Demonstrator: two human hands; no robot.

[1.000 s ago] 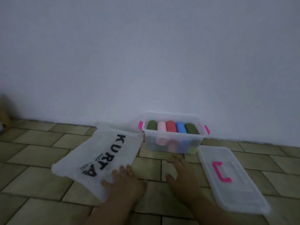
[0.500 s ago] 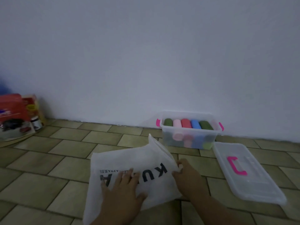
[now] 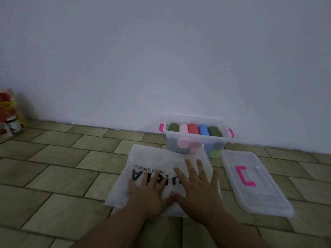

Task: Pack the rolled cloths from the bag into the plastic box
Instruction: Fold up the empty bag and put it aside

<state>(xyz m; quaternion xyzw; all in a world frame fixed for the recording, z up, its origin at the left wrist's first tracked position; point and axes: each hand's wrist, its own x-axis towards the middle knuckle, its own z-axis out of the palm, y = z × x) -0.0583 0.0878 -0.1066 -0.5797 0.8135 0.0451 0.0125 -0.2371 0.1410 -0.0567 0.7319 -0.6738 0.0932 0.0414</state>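
Note:
A clear plastic box (image 3: 195, 140) with pink latches stands on the tiled floor against the wall. It holds several rolled cloths (image 3: 193, 129) in green, pink, red and blue, in two layers. A flat white bag (image 3: 154, 161) with black lettering lies on the floor just in front of the box. My left hand (image 3: 150, 192) and my right hand (image 3: 198, 188) both press flat on the bag, fingers spread, holding nothing. The bag looks flat, with no bulge in it.
The box's clear lid (image 3: 254, 183) with a pink handle lies on the floor to the right of the bag. Red and yellow packages and a jar (image 3: 10, 113) stand by the wall at far left. A white wall runs behind everything.
The bag has been swung from the left of the box to lie flat directly in front of it. Both hands have come onto it, fingers spread.

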